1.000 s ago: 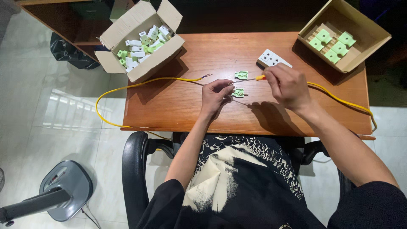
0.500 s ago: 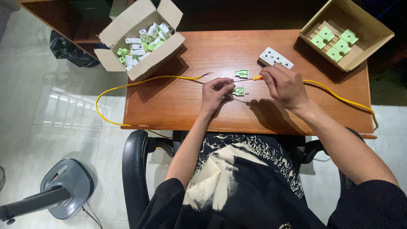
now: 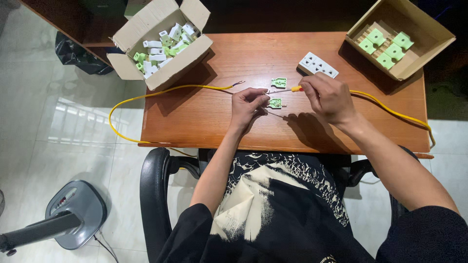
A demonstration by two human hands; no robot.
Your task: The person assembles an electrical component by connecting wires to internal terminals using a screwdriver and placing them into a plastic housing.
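Overhead view from a head-worn camera, looking almost straight down on a wooden desk (image 3: 292,129).

The single lens sits above the seated person, facing the floor, far enough back to take in the whole desktop across the upper half of the frame, with the person's dark printed shirt (image 3: 273,209) and the chair's armrests filling the lower centre. The left hand (image 3: 246,104) and right hand (image 3: 329,97) meet just above mid-frame, small but clear. A cardboard box of white and green parts (image 3: 161,41) marks the upper left corner, another box (image 3: 397,36) the upper right; pale floor tiles and a grey fan base (image 3: 73,214) occupy the left edge. No second view overlaps this one.
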